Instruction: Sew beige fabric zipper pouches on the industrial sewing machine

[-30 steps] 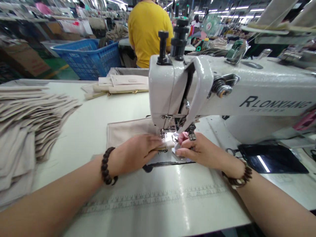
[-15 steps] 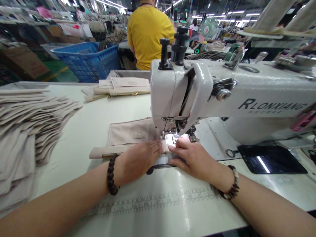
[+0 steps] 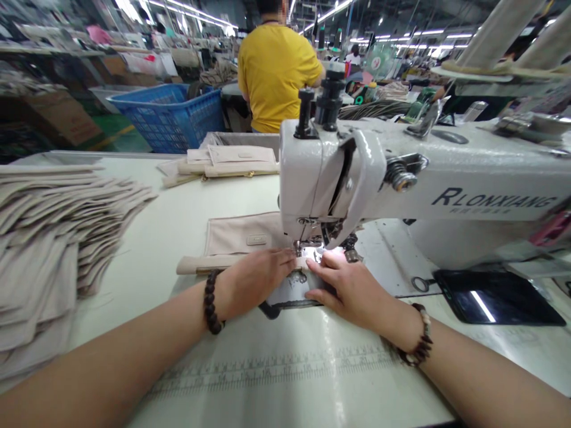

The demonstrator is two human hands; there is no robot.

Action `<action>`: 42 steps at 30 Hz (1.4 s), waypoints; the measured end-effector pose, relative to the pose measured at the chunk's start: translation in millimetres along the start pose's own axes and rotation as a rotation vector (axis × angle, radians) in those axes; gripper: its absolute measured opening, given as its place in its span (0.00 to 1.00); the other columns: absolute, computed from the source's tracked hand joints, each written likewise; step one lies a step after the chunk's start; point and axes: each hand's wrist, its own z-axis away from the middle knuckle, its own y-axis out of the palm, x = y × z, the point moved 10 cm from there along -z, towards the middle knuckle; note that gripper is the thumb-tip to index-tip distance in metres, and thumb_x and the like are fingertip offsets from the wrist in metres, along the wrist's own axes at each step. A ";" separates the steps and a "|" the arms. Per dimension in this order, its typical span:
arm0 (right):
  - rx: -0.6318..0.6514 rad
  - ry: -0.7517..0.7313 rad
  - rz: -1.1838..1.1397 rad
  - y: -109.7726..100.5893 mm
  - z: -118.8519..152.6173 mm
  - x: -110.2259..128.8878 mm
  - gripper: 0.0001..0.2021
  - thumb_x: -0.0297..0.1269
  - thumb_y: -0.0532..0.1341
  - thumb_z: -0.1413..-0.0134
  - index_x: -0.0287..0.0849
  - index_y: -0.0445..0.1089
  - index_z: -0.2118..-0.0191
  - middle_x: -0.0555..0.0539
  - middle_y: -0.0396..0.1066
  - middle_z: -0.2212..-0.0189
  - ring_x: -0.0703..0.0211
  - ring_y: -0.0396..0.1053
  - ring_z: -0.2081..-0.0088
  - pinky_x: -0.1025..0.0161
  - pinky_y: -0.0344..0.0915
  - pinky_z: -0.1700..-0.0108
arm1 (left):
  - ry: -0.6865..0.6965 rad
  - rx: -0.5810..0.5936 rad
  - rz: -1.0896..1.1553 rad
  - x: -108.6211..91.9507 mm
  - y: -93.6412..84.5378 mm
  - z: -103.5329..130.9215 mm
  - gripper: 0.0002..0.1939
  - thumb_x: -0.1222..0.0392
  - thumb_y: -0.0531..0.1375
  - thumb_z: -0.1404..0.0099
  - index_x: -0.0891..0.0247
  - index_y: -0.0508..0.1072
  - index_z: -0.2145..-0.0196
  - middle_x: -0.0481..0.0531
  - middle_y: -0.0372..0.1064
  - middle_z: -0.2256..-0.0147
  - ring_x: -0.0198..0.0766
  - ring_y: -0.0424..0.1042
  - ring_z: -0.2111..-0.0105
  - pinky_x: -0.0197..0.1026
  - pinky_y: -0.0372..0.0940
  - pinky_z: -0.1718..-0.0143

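A beige fabric piece (image 3: 236, 233) with a small label patch lies flat, its right part under the head of the white sewing machine (image 3: 307, 178). My left hand (image 3: 256, 279) rests on its zipped front edge just left of the needle, fingers stretched forward and lying flat. On the other side of the needle, my right hand (image 3: 345, 282) touches the fabric's right end with thumb and forefinger apart. The needle's tip is hard to make out between the metal parts and the bright lamp light.
Stacked beige pieces (image 3: 102, 226) cover the left side; finished-looking pouches (image 3: 241, 159) lie behind. A black phone (image 3: 495, 296) is at the right. Beyond the table are a blue basket (image 3: 173, 119) and a person in a yellow shirt (image 3: 276, 74).
The fabric's front edge has shifted slightly away from me, showing more of the metal plate. My left hand has moved slightly forward with it. The whole view has shifted a little.
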 end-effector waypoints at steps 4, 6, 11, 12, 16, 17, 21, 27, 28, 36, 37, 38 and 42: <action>0.033 0.030 -0.007 4.5 -0.3 -2.8 0.22 0.46 0.54 0.46 0.37 0.62 0.49 0.39 0.67 0.65 0.53 0.64 0.64 0.58 0.59 0.64 | -0.031 0.029 0.017 3.3 1.2 -1.3 0.15 0.73 0.51 0.38 0.71 0.66 0.53 0.56 0.66 0.53 0.37 0.65 0.53 0.36 0.59 0.51; 0.034 0.046 -0.002 5.7 -0.7 -4.3 0.23 0.46 0.54 0.46 0.37 0.62 0.49 0.38 0.67 0.64 0.51 0.64 0.61 0.57 0.59 0.62 | -0.026 0.020 0.007 2.8 1.4 -1.7 0.15 0.72 0.52 0.39 0.71 0.66 0.53 0.56 0.66 0.53 0.37 0.65 0.53 0.36 0.58 0.50; 0.028 0.058 -0.003 6.9 -0.7 -5.3 0.23 0.47 0.54 0.46 0.38 0.62 0.49 0.38 0.67 0.64 0.50 0.63 0.59 0.55 0.60 0.60 | -0.012 -0.006 -0.061 0.6 2.6 -1.6 0.16 0.73 0.52 0.39 0.73 0.65 0.52 0.58 0.65 0.52 0.39 0.64 0.52 0.38 0.58 0.50; 0.027 0.060 -0.002 6.9 -0.7 -5.3 0.22 0.47 0.54 0.46 0.38 0.62 0.49 0.39 0.67 0.64 0.50 0.63 0.60 0.55 0.60 0.60 | -0.011 -0.006 -0.066 0.6 2.9 -1.6 0.16 0.72 0.52 0.39 0.73 0.66 0.53 0.58 0.65 0.52 0.39 0.64 0.52 0.37 0.58 0.50; 0.016 0.065 0.008 5.5 -1.1 -4.9 0.21 0.46 0.54 0.46 0.38 0.62 0.50 0.39 0.67 0.64 0.51 0.63 0.60 0.55 0.60 0.61 | 0.001 -0.022 -0.081 -0.1 1.4 -1.3 0.15 0.72 0.52 0.39 0.73 0.67 0.54 0.57 0.66 0.53 0.38 0.66 0.54 0.36 0.59 0.51; 0.014 0.063 0.009 5.4 -1.1 -4.6 0.21 0.46 0.54 0.46 0.38 0.62 0.50 0.39 0.67 0.65 0.51 0.63 0.61 0.56 0.60 0.61 | 0.007 -0.029 -0.087 -0.6 1.2 -1.2 0.15 0.72 0.52 0.39 0.73 0.67 0.54 0.57 0.66 0.53 0.38 0.66 0.54 0.36 0.59 0.51; 0.005 0.059 0.015 5.3 -1.0 -3.8 0.21 0.46 0.55 0.47 0.39 0.63 0.51 0.40 0.67 0.66 0.52 0.63 0.62 0.56 0.59 0.61 | -0.008 -0.041 -0.089 0.4 2.5 -1.2 0.15 0.72 0.52 0.40 0.72 0.67 0.54 0.56 0.67 0.54 0.38 0.66 0.54 0.36 0.58 0.51; -0.005 0.072 0.046 4.6 -1.8 -6.1 0.24 0.48 0.54 0.47 0.38 0.61 0.49 0.39 0.67 0.64 0.50 0.63 0.60 0.55 0.59 0.60 | -0.032 -0.025 -0.005 6.5 5.3 -2.8 0.15 0.71 0.53 0.39 0.69 0.66 0.53 0.54 0.66 0.52 0.35 0.64 0.52 0.34 0.56 0.49; -0.002 0.071 0.051 4.6 -2.1 -6.3 0.23 0.48 0.53 0.46 0.38 0.61 0.49 0.39 0.67 0.63 0.50 0.63 0.59 0.56 0.60 0.60 | -0.028 -0.028 0.002 7.3 5.5 -2.9 0.16 0.71 0.53 0.39 0.69 0.65 0.53 0.53 0.65 0.52 0.35 0.63 0.52 0.34 0.55 0.49; 0.015 0.028 -0.009 1.5 -3.1 -1.9 0.18 0.47 0.51 0.44 0.40 0.67 0.55 0.42 0.66 0.67 0.54 0.64 0.62 0.60 0.59 0.63 | 0.060 -0.065 -0.049 -2.3 4.8 3.0 0.15 0.73 0.52 0.40 0.71 0.65 0.54 0.57 0.66 0.54 0.38 0.66 0.54 0.37 0.58 0.52; 0.018 0.018 -0.026 1.0 -2.9 -0.7 0.17 0.47 0.51 0.44 0.40 0.67 0.57 0.43 0.66 0.67 0.55 0.64 0.63 0.61 0.59 0.63 | 0.072 -0.066 -0.061 -4.4 4.3 3.7 0.15 0.73 0.52 0.40 0.72 0.65 0.54 0.58 0.66 0.53 0.38 0.66 0.54 0.37 0.58 0.52; 0.019 0.015 -0.037 0.6 -2.6 -0.1 0.17 0.46 0.51 0.44 0.40 0.68 0.57 0.44 0.66 0.68 0.56 0.64 0.64 0.62 0.59 0.64 | 0.078 -0.060 -0.067 -5.5 4.2 4.1 0.16 0.73 0.51 0.39 0.72 0.65 0.53 0.58 0.66 0.53 0.39 0.65 0.53 0.37 0.58 0.51; 0.021 0.046 -0.020 0.8 -2.1 -3.1 0.18 0.46 0.52 0.44 0.40 0.67 0.56 0.43 0.66 0.66 0.55 0.64 0.64 0.62 0.59 0.66 | 0.060 -0.004 -0.037 -1.2 6.4 2.1 0.16 0.73 0.51 0.39 0.71 0.65 0.53 0.57 0.66 0.53 0.37 0.65 0.53 0.37 0.58 0.51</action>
